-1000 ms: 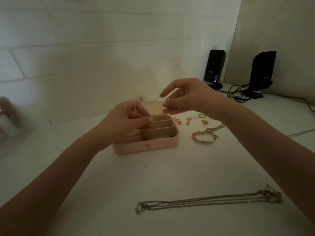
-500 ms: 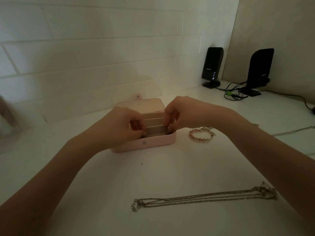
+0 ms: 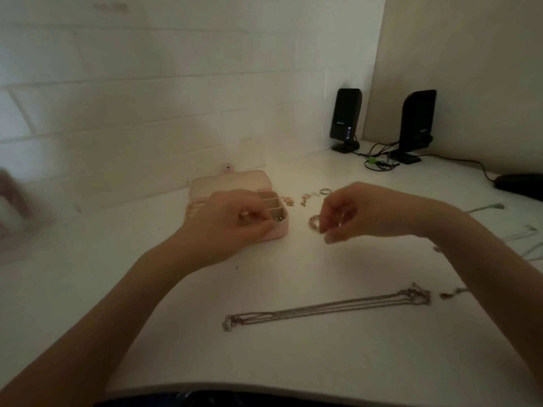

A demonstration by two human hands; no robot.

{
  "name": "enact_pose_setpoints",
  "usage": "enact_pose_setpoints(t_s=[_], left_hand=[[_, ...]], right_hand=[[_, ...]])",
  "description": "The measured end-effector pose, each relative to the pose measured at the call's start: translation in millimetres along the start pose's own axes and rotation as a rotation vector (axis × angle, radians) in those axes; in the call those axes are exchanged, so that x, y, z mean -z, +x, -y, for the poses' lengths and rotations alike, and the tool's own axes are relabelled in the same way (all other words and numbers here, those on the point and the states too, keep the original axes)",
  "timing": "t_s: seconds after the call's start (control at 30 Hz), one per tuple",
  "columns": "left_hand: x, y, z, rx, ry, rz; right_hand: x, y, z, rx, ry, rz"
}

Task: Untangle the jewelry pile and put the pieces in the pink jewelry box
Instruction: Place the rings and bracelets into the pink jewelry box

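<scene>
The pink jewelry box (image 3: pixel 232 179) lies open near the wall, its lid flat behind it. My left hand (image 3: pixel 235 221) rests on the box's front part with its fingers curled over the front compartment, where a few small beads (image 3: pixel 277 220) show; what the fingers hold is hidden. To the right, my right hand (image 3: pixel 352 212) is curled down over a pink bead bracelet (image 3: pixel 313 221) on the table, finger and thumb pinching it. Gold earrings (image 3: pixel 305 199) and a ring (image 3: pixel 325 190) lie behind it. A long silver chain necklace (image 3: pixel 323 308) is stretched out nearer to me.
Two black speakers (image 3: pixel 345 118) (image 3: pixel 417 121) with tangled cables (image 3: pixel 379 164) stand at the back right. A black mouse (image 3: pixel 520 183) and pale cords (image 3: pixel 484 207) lie at the far right. A short chain piece (image 3: pixel 452 293) sits by the necklace's right end. The table's front edge (image 3: pixel 264 387) is close.
My right hand has left the box and moved right onto the pink bracelet. My left hand stays at the box's front compartment. The earrings and ring are uncovered again.
</scene>
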State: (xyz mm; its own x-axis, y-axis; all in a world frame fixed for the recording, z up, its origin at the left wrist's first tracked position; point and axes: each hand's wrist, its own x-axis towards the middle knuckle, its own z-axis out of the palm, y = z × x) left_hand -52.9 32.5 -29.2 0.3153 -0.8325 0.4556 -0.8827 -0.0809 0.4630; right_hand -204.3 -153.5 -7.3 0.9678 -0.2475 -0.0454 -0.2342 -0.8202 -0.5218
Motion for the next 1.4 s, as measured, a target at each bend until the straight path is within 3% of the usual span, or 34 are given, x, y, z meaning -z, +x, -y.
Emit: enact_pose_setpoints(t_s=[0.2, 0.3, 0.53, 0.77, 0.9, 1.0, 1.17, 1.27, 1.4], left_hand=[[-32.8, -28.2, -48.0, -0.106, -0.017, 0.26], [-46.4, -36.8, -57.9, -0.1, -0.056, 0.271], [-54.8, -42.2, -68.7, -0.033, -0.121, 0.208], [-58.0, -28.4, -87.3, 0.094, -0.282, 0.151], [-66.0, -9.8, -92.4, 0.228, -0.54, 0.183], [-70.6, -3.3, -84.9, 0.257, -0.702, 0.233], [-54.8, -2.1, -54.5, 0.259, -0.469, 0.101], [-33.5, -7.7, -40.4, 0.207, -0.245, 0.081], [-8.5, 0.1, -30.6, 0.202, -0.229, -0.015]], right_hand=[[1.7, -77.7, -26.3, -0.185, -0.017, 0.016], [-2.3, -100.8, -29.6, -0.269, -0.034, 0.048], [-16.8, -107.9, -28.1, -0.284, -0.184, -0.061], [-14.4, -92.9, -10.8, -0.075, 0.273, -0.326], [-2.0, -77.0, 3.8, 0.087, 0.519, -0.431], [7.9, -58.4, 6.6, 0.096, 0.523, -0.578], [15.4, -20.1, 0.7, 0.022, 0.46, -0.791], [15.6, 1.9, 5.2, 0.032, 0.626, -0.782], [23.0, 33.6, 25.1, 0.079, 0.985, -0.715]])
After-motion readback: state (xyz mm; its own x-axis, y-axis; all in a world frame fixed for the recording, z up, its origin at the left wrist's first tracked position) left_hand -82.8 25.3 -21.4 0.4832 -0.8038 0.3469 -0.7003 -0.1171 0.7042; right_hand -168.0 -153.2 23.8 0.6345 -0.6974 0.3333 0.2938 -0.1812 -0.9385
